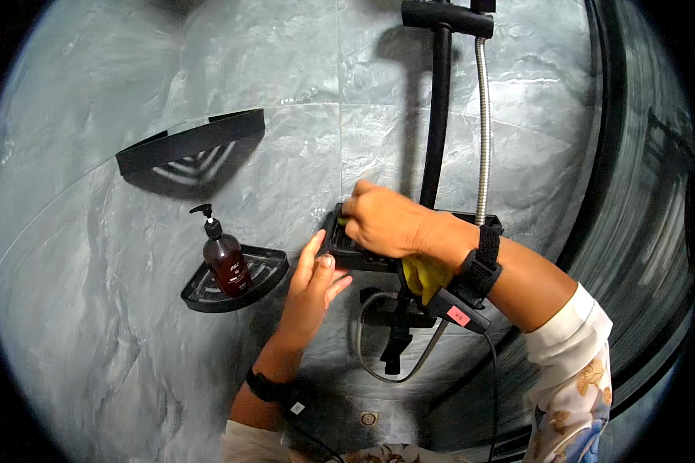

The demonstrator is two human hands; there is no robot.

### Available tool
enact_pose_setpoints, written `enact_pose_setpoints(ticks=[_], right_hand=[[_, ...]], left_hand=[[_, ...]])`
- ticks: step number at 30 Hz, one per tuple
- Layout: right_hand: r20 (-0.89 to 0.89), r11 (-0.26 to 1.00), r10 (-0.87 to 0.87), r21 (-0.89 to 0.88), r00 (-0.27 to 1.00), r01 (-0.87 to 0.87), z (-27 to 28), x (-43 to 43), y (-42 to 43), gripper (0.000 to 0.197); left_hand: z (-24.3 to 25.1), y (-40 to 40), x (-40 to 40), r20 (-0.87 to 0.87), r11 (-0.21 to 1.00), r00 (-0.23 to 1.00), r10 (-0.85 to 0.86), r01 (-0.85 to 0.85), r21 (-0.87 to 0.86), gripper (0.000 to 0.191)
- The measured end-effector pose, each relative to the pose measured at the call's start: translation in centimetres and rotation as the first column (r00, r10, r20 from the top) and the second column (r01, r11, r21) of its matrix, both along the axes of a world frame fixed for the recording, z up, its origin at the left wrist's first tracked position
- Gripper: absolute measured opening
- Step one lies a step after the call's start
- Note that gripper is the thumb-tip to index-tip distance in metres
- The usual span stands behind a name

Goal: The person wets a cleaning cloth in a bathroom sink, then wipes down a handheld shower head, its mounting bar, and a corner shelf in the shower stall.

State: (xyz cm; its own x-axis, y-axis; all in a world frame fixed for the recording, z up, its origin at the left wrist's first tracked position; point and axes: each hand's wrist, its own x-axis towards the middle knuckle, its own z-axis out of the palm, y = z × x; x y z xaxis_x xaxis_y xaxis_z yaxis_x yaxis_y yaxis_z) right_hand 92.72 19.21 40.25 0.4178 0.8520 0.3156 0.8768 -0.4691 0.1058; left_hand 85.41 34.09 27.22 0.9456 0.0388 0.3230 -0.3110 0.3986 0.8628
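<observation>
My right hand (pixel 376 220) is closed on a yellow cloth (pixel 424 276) at the left part of a black shelf (pixel 356 258) on the shower column. Most of the cloth hangs below my right wrist, and a small bit shows at the fingertips. Beside the shelf's left end is my left hand (pixel 315 278), fingers apart and thumb up, holding nothing; whether it touches the shelf's edge is hard to tell. My right hand and forearm hide much of the shelf.
A pump bottle (pixel 227 263) of dark liquid stands on the lower black corner shelf (pixel 237 304). Above is another corner shelf (pixel 191 139). A black riser pipe (pixel 437 116) and metal hose (pixel 482 127) run upward. A glass panel (pixel 631 231) lies right, a floor drain (pixel 369 418) below.
</observation>
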Motion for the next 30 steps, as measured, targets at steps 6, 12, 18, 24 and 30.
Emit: enact_pose_setpoints(ticks=[6, 12, 18, 24, 30], right_hand=[[0.033, 0.932, -0.104, -0.346, 0.994, 0.109, 0.0, 1.9, 0.6, 0.024], [0.075, 0.826, -0.26, -0.499, 0.963, 0.262, 1.5, 1.0, 2.7, 0.026], [-0.262, 0.943, -0.119, -0.33, 0.958, 0.027, 2.6, 1.4, 1.1, 0.029], [0.485, 0.945, -0.142, 0.325, 0.863, -0.027, 8.2, 0.8, 0.6, 0.024], [0.624, 0.947, -0.151, 0.315, 0.767, -0.069, 8.2, -0.2, 0.2, 0.015]], left_hand=[[0.6, 0.8, 1.4, 0.024, 0.995, 0.995, -0.094, 0.094, 0.034, 0.052], [1.5, 1.4, 1.5, 0.04, 0.983, 0.986, -0.16, 0.155, 0.1, 0.048], [1.2, 1.4, 1.8, 0.066, 0.987, 0.994, -0.082, 0.072, 0.142, 0.051], [1.2, 1.4, 1.7, 0.069, 0.986, 0.994, -0.089, 0.078, 0.149, 0.047], [1.2, 1.2, 1.6, 0.062, 0.988, 0.994, -0.095, 0.087, 0.128, 0.045]])
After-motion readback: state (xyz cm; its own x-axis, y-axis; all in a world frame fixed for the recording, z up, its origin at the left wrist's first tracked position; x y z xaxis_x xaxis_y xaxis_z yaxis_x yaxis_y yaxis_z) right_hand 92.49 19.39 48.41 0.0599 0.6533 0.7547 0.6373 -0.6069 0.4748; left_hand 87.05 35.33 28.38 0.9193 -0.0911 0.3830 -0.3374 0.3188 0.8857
